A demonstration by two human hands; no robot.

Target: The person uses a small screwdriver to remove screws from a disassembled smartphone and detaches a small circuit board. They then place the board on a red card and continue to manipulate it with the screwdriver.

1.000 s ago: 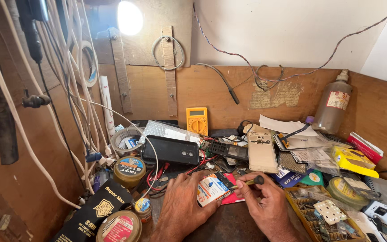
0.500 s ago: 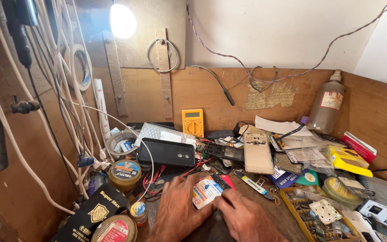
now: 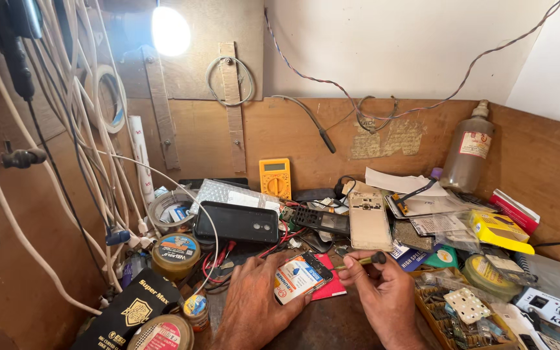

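Screwdriver (image 3: 363,261) above cluttered wooden workbench (image 3: 332,324)

White card package (image 3: 297,277) with red and blue print, gripped in left hand (image 3: 254,304). Black box (image 3: 128,314) with gold emblem at lower left. Yellow carton (image 3: 499,230) and red-white box (image 3: 514,209) at right of desk. White label with red border on brown bottle (image 3: 469,155). Yellow multimeter (image 3: 275,178), grey screen, against back wall.
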